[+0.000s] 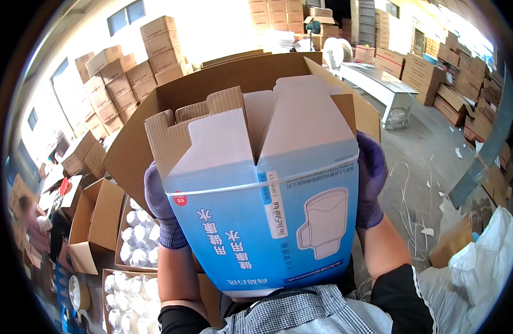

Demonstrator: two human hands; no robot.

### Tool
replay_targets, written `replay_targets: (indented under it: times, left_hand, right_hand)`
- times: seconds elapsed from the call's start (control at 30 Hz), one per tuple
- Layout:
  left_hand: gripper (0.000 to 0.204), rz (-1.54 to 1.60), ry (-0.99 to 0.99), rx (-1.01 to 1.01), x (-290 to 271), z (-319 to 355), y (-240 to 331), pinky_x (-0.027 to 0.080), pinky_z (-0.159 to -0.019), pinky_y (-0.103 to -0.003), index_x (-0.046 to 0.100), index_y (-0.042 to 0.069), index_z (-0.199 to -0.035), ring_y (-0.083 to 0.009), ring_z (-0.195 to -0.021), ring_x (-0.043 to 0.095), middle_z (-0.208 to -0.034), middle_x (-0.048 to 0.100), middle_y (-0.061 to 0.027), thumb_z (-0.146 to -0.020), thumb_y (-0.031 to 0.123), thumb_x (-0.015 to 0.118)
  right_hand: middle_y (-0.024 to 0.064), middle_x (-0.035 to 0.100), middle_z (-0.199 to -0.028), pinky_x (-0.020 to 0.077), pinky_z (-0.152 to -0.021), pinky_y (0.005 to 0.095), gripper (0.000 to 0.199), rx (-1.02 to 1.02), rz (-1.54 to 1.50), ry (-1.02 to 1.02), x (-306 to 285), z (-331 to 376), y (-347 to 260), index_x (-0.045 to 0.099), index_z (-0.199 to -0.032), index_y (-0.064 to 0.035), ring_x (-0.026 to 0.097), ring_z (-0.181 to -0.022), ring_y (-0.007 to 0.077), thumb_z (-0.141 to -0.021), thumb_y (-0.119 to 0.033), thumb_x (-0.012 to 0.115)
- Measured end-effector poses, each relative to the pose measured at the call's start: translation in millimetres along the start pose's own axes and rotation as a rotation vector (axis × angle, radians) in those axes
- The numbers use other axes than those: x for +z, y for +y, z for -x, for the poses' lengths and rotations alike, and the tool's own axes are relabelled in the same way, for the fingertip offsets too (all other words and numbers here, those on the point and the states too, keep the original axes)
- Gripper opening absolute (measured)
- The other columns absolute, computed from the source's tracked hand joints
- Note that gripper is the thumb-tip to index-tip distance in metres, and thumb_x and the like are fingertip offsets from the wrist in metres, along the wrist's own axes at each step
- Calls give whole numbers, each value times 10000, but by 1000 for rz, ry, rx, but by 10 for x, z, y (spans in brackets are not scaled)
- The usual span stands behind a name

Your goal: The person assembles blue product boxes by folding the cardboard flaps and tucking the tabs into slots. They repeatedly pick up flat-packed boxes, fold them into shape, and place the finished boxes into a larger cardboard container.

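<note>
You grip the blue printed cardboard box (pixel 248 217) between purple-gloved left hand (pixel 164 209) and right hand (pixel 371 181), short of the open brown carton (pixel 131 142)'s far edge — steadying it, seemingly; folding the raised flaps (pixel 298 128) likely needs one hand freed

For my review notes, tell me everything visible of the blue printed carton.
The blue printed carton, apparently corrugated cardboard, bears pale lettering, a red round mark and a jug drawing. Its open top flaps stand raised, some pale, some ribbed brown. The printed side faces the wearer. The gloved left hand and right hand hold its sides, before a larger open brown carton. Its contents are hidden.
</note>
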State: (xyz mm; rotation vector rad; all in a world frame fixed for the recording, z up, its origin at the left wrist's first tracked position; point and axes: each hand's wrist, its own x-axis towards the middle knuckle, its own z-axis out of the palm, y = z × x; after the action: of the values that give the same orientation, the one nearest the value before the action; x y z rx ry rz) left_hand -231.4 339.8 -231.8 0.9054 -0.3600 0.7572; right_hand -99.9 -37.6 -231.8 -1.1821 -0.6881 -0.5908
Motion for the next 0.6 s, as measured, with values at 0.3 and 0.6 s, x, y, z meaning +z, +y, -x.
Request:
replay_targets:
  times: [0.3,0.6]
  left_hand:
    - [258,-546,-307,200,-86,-780,562,551,-835,-309,576,11,-1206,-210,-946,662,-1063,664,-118,-1014,175,526]
    - [263,-835,-174,219,386,-1857,828,491,-974,-275,635,-40,-1186,-144,-1064,616,-1137,645,-87,-971,103,583]
  right_hand:
    - [113,652,-994,516,-834,316,104,-499,208,-129,244,-748,-435,625,-1001,-5,642,-939,216,-908,37,602]
    - [37,717,-963,524,-863,270,111,-464,651,-127,363,-1982,-345,705,-998,-92,678,-917,144,-968,-106,599]
